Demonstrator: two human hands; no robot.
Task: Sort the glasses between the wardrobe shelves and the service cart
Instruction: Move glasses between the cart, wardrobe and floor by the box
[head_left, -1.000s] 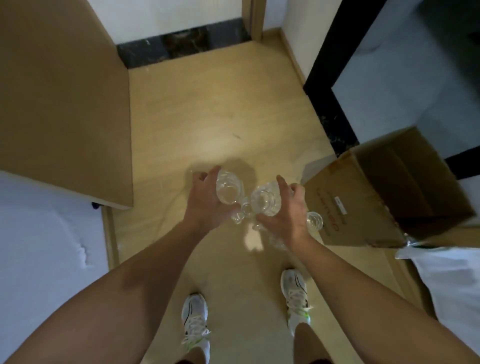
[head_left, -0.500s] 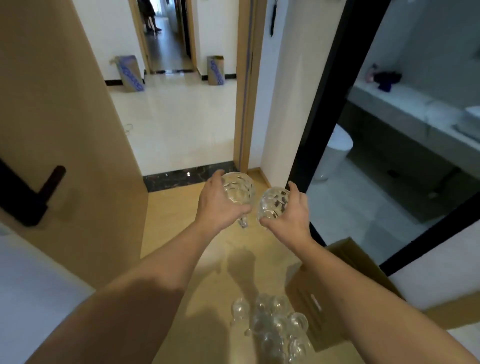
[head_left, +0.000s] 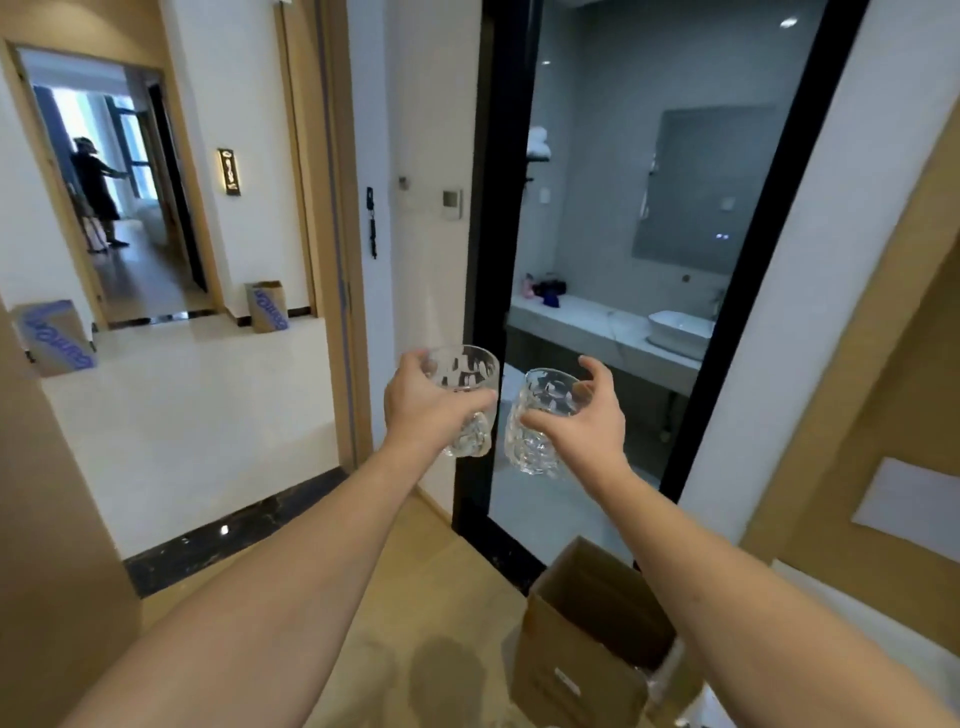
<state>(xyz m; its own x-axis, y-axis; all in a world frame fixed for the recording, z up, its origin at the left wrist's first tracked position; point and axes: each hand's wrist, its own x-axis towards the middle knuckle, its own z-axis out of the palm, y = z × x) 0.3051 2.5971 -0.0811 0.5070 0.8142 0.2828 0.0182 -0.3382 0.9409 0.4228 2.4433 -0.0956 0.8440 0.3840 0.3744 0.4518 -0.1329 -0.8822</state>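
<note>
Both arms are extended forward at chest height; the left hand grips a clear textured glass, thumb and fingers curled round its side, the glass upright and tilted slightly; the right hand holds a second clear glass from its right side, thumb across the near face, upper fingers spread and partly lifted off the rim; the two glasses are just beside each other, apart, in mid-air before a black-framed glass partition; beyond it a counter bears a white basin; an open cardboard box stands on the wooden floor below the right forearm; two further boxes lie near a far doorway.
</note>
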